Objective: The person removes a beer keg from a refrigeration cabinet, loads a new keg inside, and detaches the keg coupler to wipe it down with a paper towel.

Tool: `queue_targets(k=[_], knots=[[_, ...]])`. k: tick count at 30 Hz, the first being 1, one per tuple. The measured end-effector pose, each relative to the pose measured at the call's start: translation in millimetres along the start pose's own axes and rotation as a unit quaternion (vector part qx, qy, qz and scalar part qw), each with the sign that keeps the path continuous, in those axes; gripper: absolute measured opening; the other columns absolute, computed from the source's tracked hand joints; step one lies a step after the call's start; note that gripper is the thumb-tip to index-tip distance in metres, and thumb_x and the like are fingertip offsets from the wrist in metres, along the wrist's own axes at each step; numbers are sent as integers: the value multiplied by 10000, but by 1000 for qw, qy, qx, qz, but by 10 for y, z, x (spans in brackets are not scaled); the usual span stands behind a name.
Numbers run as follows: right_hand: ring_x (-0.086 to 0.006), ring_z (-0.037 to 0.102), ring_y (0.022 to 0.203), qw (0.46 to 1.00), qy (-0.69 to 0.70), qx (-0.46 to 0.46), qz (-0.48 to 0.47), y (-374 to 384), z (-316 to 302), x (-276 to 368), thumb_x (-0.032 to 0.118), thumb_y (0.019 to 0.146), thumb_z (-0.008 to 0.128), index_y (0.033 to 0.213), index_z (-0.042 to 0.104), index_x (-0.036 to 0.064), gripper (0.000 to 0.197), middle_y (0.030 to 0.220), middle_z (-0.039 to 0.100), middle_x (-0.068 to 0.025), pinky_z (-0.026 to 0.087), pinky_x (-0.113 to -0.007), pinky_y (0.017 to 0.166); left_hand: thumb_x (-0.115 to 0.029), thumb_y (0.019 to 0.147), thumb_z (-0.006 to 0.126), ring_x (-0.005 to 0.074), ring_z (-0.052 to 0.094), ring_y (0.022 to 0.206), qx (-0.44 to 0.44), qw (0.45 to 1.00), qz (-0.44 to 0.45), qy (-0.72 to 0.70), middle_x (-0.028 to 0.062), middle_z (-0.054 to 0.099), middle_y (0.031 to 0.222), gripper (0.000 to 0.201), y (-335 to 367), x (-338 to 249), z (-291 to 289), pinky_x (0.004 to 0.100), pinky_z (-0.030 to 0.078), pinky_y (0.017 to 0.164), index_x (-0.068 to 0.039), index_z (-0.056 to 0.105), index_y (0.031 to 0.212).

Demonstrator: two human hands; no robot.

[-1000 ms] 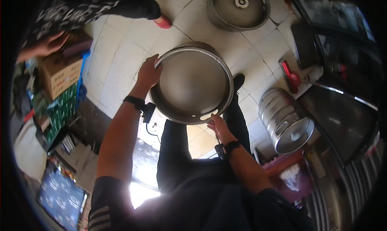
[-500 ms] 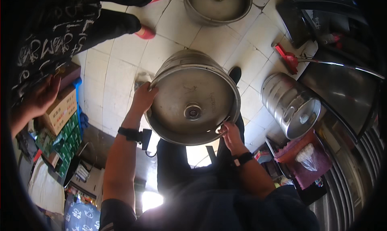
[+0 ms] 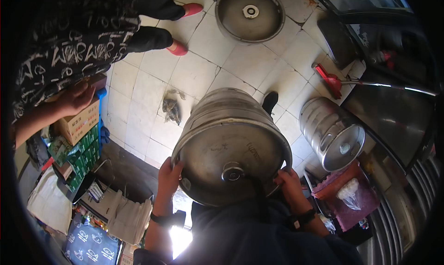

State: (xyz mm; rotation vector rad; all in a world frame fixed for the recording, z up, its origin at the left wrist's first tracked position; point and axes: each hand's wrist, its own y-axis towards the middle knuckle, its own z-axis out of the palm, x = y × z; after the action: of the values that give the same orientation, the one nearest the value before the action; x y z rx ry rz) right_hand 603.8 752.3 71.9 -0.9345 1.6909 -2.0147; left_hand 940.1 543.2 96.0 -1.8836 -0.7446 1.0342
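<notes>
The left hand point(image 3: 169, 176) has its grip closed on the rim of a metal keg point(image 3: 217, 149); the right hand point(image 3: 290, 187) grips the opposite side. The keg tilts close against the person's body, above the tiled floor point(image 3: 138, 87), with another keg point(image 3: 238, 25) beyond.

Carton point(image 3: 77, 127) on green boxes point(image 3: 87, 159), red shoes point(image 3: 177, 48) on tiles point(image 3: 196, 37)
</notes>
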Motion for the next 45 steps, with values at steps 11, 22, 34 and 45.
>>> queue_targets(k=[11, 22, 34, 45], knots=[[-128, 510, 567, 996, 38, 14, -80, -103, -752, 899, 195, 891, 587, 878, 540, 51, 152, 635, 524, -18, 436, -250, 588, -164, 865, 573, 64, 411, 481, 31, 997, 69, 11, -30, 452, 583, 115, -208, -1123, 1017, 228, 327, 441, -74, 530, 806], [-111, 467, 457, 974, 29, -17, -224, -206, -1340, 2653, 223, 891, 589, 879, 513, 51, 188, 557, 486, -4, 404, -253, 477, -189, 877, 571, 70, 420, 485, 132, 979, 157, -18, -27, 457, 588, 158, -16, -2823, 2214, 221, 331, 439, -77, 521, 778], [-101, 430, 460, 953, 106, -32, -283, 260, -1481, 4567, 188, 901, 576, 847, 497, 69, 153, 549, 436, 10, 399, -263, 460, -207, 857, 564, 84, 431, 472, 163, 954, 247, 50, -12, 472, 568, 172, 480, -4871, 3258, 235, 338, 450, -75, 517, 759], [-137, 473, 503, 959, 70, 1, -274, 1463, -1552, 6073, 260, 886, 582, 784, 500, 69, 231, 572, 485, -14, 396, -281, 513, -143, 842, 556, 64, 411, 485, 92, 970, 225, 11, -40, 457, 602, 102, 1361, -6259, 4032, 215, 322, 423, -78, 516, 775]])
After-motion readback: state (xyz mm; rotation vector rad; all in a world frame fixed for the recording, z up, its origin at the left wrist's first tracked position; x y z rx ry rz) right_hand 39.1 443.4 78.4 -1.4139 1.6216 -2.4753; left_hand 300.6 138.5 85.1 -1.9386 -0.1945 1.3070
